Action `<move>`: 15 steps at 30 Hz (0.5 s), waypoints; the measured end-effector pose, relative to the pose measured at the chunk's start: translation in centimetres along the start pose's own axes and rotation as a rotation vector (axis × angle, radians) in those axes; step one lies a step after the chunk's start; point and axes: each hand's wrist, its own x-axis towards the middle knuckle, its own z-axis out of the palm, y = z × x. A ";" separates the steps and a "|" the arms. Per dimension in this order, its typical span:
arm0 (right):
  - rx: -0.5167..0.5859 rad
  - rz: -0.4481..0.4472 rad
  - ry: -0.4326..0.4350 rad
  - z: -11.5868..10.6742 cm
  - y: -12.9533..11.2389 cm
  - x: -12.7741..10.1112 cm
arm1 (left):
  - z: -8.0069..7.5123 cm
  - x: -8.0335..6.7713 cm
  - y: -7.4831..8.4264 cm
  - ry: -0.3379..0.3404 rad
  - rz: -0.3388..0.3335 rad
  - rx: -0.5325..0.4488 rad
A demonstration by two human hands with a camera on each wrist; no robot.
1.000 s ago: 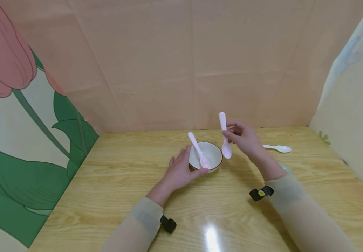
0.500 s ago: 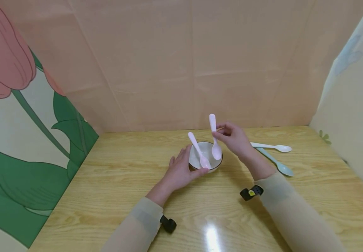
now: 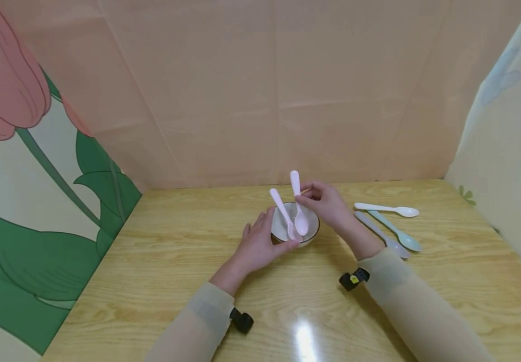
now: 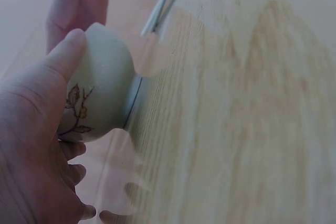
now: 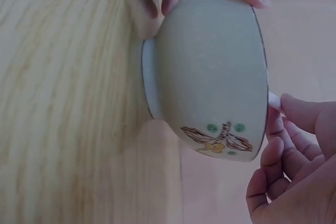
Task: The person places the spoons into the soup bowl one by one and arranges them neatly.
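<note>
A white bowl with a dark rim stands on the wooden table, a leaf pattern showing on its outside in both wrist views. My left hand grips its left side, thumb on the near side and fingers round the far side. One pale pink spoon leans in the bowl, handle up to the left. My right hand pinches a second pale pink spoon by the handle, its head down inside the bowl. In the right wrist view the bowl hides most of that held spoon.
Right of the bowl lie a white spoon, a light green spoon and a greyish-lilac spoon, close together with their heads to the right. A peach-coloured backdrop rises behind the table.
My right hand has moved left and slightly down, bringing the held spoon from beside the bowl into it. The light green and greyish-lilac spoons have come out from behind the right arm. My left hand stays put.
</note>
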 end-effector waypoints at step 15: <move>-0.127 0.004 -0.015 1.3 0.3 -0.2 | 0.0 0.0 0.1 -0.009 -0.009 0.002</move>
